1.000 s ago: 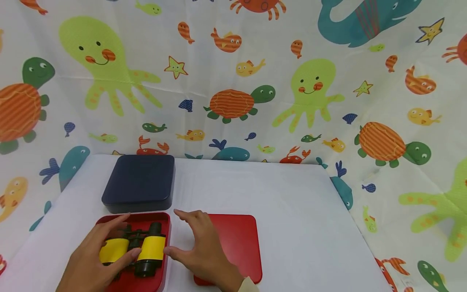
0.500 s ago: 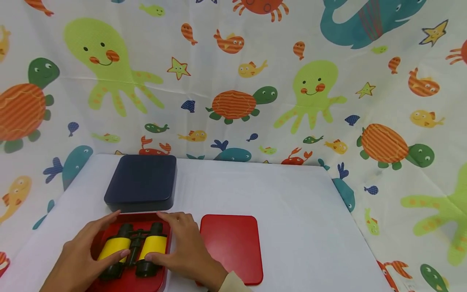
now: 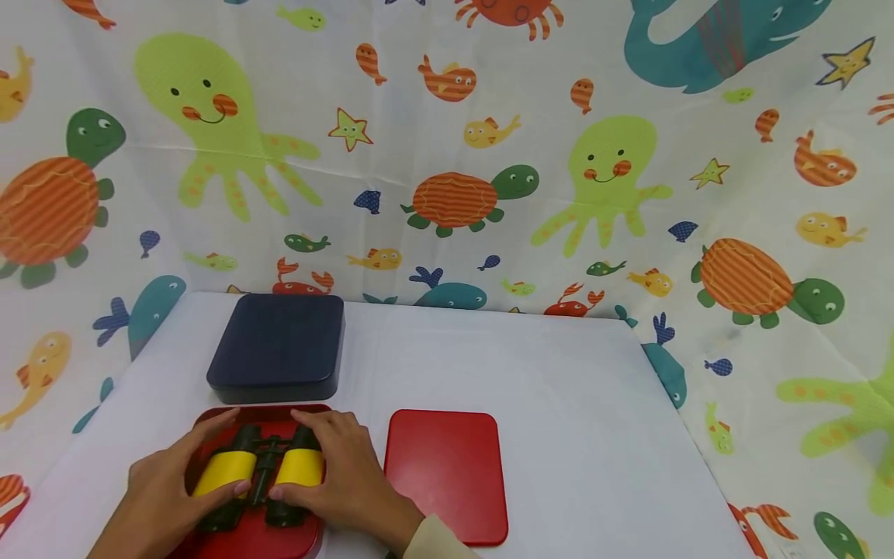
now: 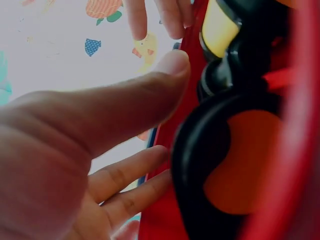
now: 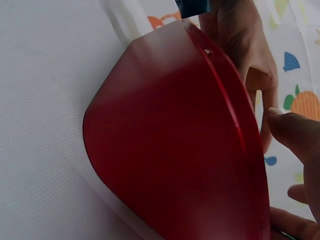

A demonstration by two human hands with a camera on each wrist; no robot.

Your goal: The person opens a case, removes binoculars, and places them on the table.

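Note:
A pair of binoculars [image 3: 267, 473], black with yellow bands, lies in an open red tin [image 3: 279, 545]. My left hand [image 3: 164, 485] holds its left barrel, thumb on the near side and fingers around the far side. Over the right barrel, my right hand [image 3: 356, 473] grips the yellow band between thumb and fingers. An orange lens [image 4: 245, 160] in its black rim shows up close in the left wrist view, beside the left fingers. In the right wrist view the tin's wall [image 5: 175, 140] hides the binoculars, and only part of the right hand [image 5: 300, 145] shows.
Behind the tin sits a dark blue tin [image 3: 275, 345], close to its rim. A red lid [image 3: 447, 477] lies flat to the right on the white table [image 3: 545, 388]. A curtain [image 3: 419, 140] printed with sea animals hangs behind the table.
My right hand has moved left from beside the tin onto the right barrel. Both hands have closed in on the binoculars. The head view has shifted slightly.

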